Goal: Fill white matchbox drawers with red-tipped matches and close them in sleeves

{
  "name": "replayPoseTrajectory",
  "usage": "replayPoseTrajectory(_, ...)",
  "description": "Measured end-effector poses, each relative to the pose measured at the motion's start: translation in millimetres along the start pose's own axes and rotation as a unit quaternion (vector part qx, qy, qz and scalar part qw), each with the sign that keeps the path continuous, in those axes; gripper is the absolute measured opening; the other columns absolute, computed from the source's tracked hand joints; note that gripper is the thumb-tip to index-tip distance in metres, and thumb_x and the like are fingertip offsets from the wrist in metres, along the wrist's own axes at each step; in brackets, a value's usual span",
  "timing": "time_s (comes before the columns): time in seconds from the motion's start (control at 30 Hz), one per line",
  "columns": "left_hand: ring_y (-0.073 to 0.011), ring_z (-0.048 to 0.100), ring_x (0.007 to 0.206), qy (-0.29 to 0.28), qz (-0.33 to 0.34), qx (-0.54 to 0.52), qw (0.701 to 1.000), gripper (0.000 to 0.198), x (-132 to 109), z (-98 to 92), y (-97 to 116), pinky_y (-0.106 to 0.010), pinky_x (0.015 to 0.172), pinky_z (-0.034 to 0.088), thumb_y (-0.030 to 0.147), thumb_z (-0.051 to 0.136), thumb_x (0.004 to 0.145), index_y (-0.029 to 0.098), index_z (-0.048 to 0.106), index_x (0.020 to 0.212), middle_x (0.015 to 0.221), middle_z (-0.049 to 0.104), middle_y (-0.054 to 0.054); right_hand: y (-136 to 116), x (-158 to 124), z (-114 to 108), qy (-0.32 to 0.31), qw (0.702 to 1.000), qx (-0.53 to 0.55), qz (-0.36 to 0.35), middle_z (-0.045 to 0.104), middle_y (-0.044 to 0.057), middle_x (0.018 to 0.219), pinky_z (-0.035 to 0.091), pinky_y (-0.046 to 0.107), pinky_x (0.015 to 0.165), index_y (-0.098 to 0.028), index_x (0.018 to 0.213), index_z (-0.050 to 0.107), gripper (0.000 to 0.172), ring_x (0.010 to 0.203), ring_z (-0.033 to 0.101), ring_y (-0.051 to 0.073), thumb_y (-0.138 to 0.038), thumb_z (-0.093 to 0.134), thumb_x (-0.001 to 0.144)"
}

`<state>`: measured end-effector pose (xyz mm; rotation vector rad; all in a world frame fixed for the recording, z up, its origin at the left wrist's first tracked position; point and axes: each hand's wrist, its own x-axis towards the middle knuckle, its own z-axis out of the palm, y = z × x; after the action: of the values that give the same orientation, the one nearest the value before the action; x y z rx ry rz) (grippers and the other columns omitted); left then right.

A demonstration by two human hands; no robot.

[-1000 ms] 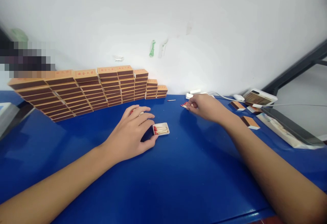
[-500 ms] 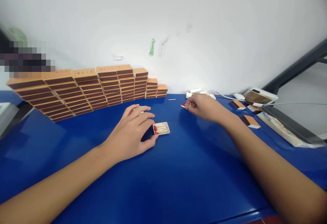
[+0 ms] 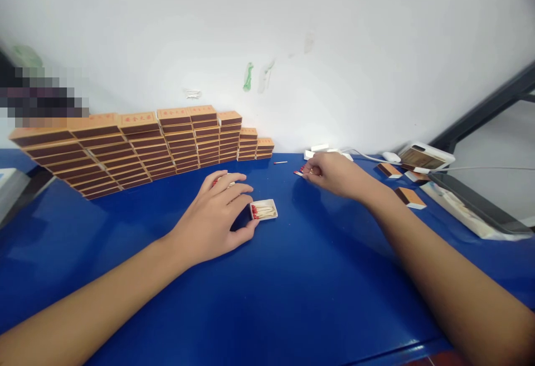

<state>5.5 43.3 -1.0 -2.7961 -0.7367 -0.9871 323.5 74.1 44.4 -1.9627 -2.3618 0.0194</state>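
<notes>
Loosely spread, the left grip (image 3: 213,215) touches a matchbox tray (image 3: 271,218); the right grip (image 3: 332,172) pinches matches (image 3: 298,174).

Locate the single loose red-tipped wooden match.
In the head view, near the middle, the match lies on the glossy blue table, just right of the shortest stack of orange-and-brown matchboxes and left of the bare right hand.

On the table (image 3: 292,299), a tray (image 3: 268,202) holds matches (image 3: 263,211)
</notes>
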Motion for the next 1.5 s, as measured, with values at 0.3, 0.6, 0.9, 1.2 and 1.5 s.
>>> replayPoseTrajectory(0.3, -0.0344, 0.065, 0.133, -0.004, -0.002, -0.004, 1.0, 0.016, -0.7, 0.0, -0.4, -0.06, 0.12, 0.045, 0.031, 0.069, 0.098, 0.019, 0.075, 0.106, 0.123, 0.079, -0.011, -1.7, -1.8, -2.8, -0.006, 1.0, 0.001, -0.02, 0.068, 0.005, 0.068, 0.033, 0.033, 0.061, -0.018, 0.079, 0.075, 0.025, 0.061, 0.054, 0.018, -0.021, 0.056, 0.095)
replayPoseTrajectory(0.6, -0.0341, 0.065, 0.133, -0.005, 0.001, 0.004, 1.0, 0.016, -0.7, -0.1, -0.3, -0.06, 0.118, 0.046, 0.032, 0.068, 0.099, 0.019, 0.074, 0.105, 0.122, 0.079, -0.01, -1.5, -1.6, -2.1, 0.006, 1.0, -0.014, -0.017, 0.069, 0.005, 0.069, 0.033, 0.031, 0.058, -0.019, 0.074, 0.072, 0.024, 0.058, 0.053, 0.017, -0.021, 0.059, 0.094)
replayPoseTrajectory(0.9, -0.0341, 0.066, 0.132, 0.0, -0.001, -0.002, 1.0, 0.015, -0.4, 0.5, 0.2, -0.06, 0.118, 0.047, 0.031, 0.068, 0.099, 0.019, 0.075, 0.105, 0.122, 0.079, -0.011, 3.2, -2.2, 0.8, -0.004, 0.999, -0.011, -0.05, 0.082, 0.01, 0.096, 0.045, 0.031, 0.069, -0.018, 0.112, 0.086, 0.035, 0.077, 0.067, 0.022, -0.017, 0.056, 0.093)
replayPoseTrajectory(1.2, -0.0345, 0.065, 0.133, -0.008, 0.0, 0.004, 1.0, 0.017, -0.1, -0.9, 0.1, -0.061, 0.119, 0.046, 0.031, 0.068, 0.099, 0.017, 0.075, 0.106, 0.123, 0.079, -0.011, -0.4, -2.4, 1.3, -0.025, 0.999, 0.005, -0.046, 0.08, 0.008, 0.083, 0.042, 0.03, 0.065, -0.015, 0.121, 0.084, 0.039, 0.069, 0.064, 0.02, -0.015, 0.054, 0.095)
replayPoseTrajectory(1.5, -0.0346, 0.066, 0.133, -0.003, 0.002, 0.004, 1.0, 0.017, -0.6, 0.3, 0.1, -0.06, 0.118, 0.047, 0.032, 0.068, 0.099, 0.018, 0.074, 0.105, 0.122, 0.079, -0.011, 4.0, -2.5, 1.1, -0.011, 0.998, -0.003, -0.062, 0.083, 0.01, 0.096, 0.046, 0.031, 0.07, -0.019, 0.12, 0.085, 0.041, 0.078, 0.069, 0.022, -0.016, 0.055, 0.092)
